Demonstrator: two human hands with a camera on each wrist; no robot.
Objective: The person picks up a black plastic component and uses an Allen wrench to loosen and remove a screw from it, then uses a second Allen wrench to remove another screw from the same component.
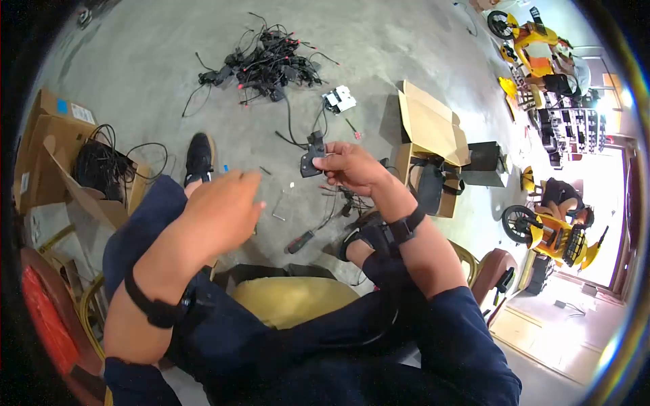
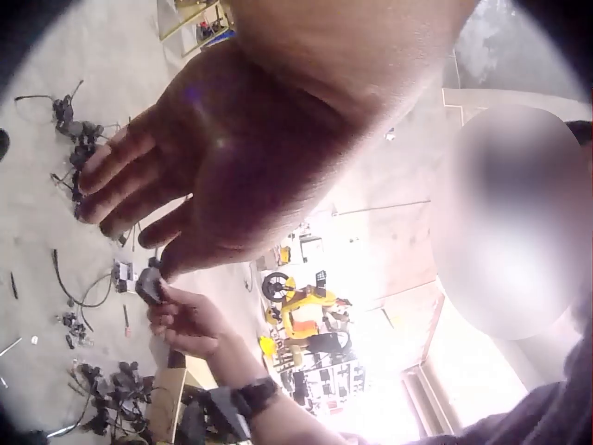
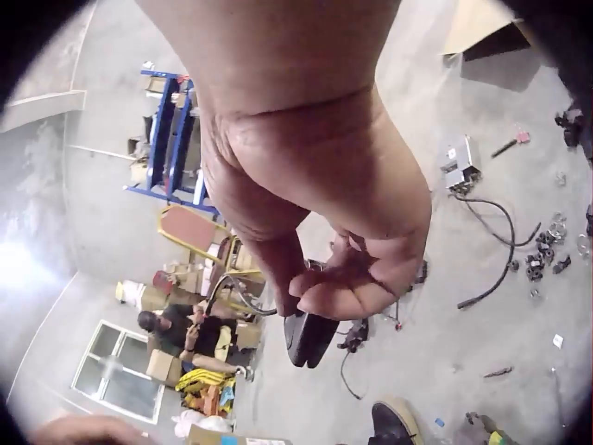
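The black part (image 1: 311, 160) is held above the floor, in front of the person. The right hand (image 1: 353, 167) pinches it between thumb and curled fingers; whether the cable showing beside it is joined to it, I cannot tell. The left hand (image 1: 223, 211) is to the left and a little nearer, well apart from the part. It holds nothing, and the left wrist view shows its palm with the fingers loosely extended. Each wrist wears a black band.

On the floor beyond the hands lies a cable heap (image 1: 267, 66), dark with red ends here and there. Just right of it, and nearer, is a white unit (image 1: 339, 99); a small stick (image 1: 353, 128) with a pinkish end lies nearer than that. Near the person are a screwdriver (image 1: 300, 242) and, to its left, a bent metal rod (image 1: 278, 216). A smaller tangle (image 1: 349, 200) of dark parts lies near the right forearm.

To the right an open carton (image 1: 433, 128) holds black things, with a black box (image 1: 489, 164) just beside it. To the left another carton (image 1: 51, 145) stands by a black cable coil (image 1: 101, 169). Well off to the right are yellow scooters (image 1: 550, 233), with people close to them.
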